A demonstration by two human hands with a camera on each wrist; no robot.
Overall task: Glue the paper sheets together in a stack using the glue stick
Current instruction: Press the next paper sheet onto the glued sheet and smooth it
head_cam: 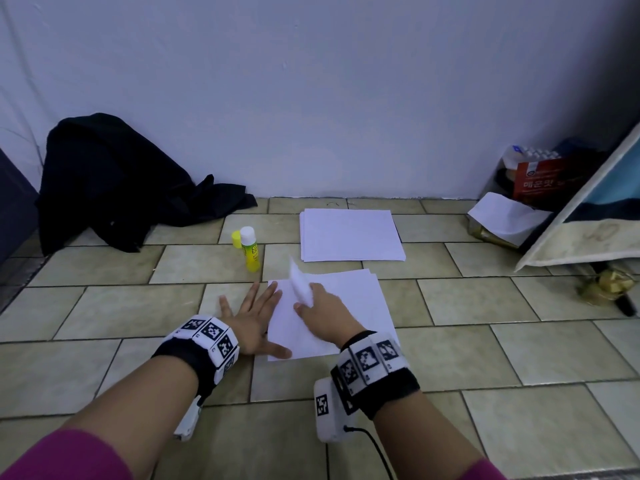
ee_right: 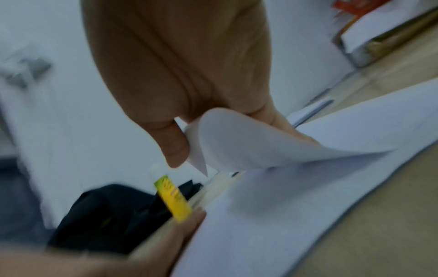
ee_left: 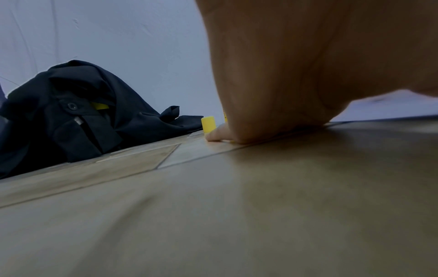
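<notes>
White paper sheets (head_cam: 349,306) lie on the tiled floor in front of me. My left hand (head_cam: 254,313) lies flat with fingers spread, pressing the sheets' left edge. My right hand (head_cam: 320,313) pinches the top sheet (ee_right: 260,142) at its far-left corner and curls it upward. A second stack of white sheets (head_cam: 349,235) lies farther back near the wall. The yellow glue stick (head_cam: 250,249) stands upright and uncapped to the left of the stacks, its yellow cap (head_cam: 236,239) beside it.
A dark garment (head_cam: 110,181) is heaped against the wall at the left. At the right stand a box with red packaging (head_cam: 540,178), loose paper (head_cam: 505,216) and a leaning board (head_cam: 588,230). The white wall (head_cam: 311,81) closes the back.
</notes>
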